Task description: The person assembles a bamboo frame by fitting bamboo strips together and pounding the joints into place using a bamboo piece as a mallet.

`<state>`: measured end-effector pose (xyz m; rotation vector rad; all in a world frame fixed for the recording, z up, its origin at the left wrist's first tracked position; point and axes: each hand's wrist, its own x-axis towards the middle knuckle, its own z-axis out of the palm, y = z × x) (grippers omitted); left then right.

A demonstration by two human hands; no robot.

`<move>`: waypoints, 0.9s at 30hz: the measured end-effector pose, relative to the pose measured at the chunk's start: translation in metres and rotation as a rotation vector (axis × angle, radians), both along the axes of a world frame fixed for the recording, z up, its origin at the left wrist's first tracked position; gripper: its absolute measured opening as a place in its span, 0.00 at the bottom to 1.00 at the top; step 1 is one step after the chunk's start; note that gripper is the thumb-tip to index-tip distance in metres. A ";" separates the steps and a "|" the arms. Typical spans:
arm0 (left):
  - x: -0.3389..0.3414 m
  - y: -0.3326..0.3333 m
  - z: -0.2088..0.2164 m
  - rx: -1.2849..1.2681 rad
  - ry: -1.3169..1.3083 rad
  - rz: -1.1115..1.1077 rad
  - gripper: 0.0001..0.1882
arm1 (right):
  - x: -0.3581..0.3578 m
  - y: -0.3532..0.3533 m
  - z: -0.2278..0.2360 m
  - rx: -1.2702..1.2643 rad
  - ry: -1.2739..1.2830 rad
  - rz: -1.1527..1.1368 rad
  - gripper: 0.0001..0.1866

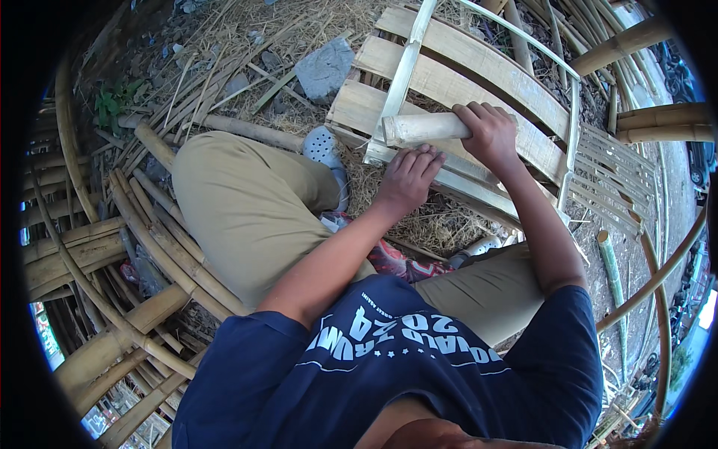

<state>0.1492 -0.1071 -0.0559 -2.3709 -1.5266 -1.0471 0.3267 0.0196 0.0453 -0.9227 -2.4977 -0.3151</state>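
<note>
My right hand (490,135) is wrapped round a short, thick bamboo piece (426,129), held level above the near left corner of a slatted wooden panel (456,86). Pale split-bamboo strips (412,56) form a rectangular frame on top of the panel's broad slats. Just below the bamboo piece, my left hand (411,176) has its fingers curled over the near edge strip (467,183) by that corner. My left fingertips are partly hidden, so whether they also pinch something small cannot be seen.
A grey stone block (325,69) lies left of the panel on straw-strewn ground. Bamboo poles (161,232) are piled at my left. Another slatted bamboo piece (609,168) lies at the right, near a greenish bamboo length (613,277). Thick poles (624,46) jut in at upper right.
</note>
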 end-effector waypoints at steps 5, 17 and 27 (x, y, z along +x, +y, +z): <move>0.001 -0.001 0.003 -0.002 -0.033 -0.006 0.24 | -0.005 -0.003 0.003 -0.068 0.154 -0.021 0.17; -0.001 0.001 -0.001 -0.006 -0.032 -0.015 0.24 | 0.001 0.002 0.000 -0.036 0.126 -0.061 0.20; -0.001 0.000 0.002 -0.005 -0.015 -0.001 0.20 | 0.009 0.007 0.003 -0.031 0.094 -0.067 0.19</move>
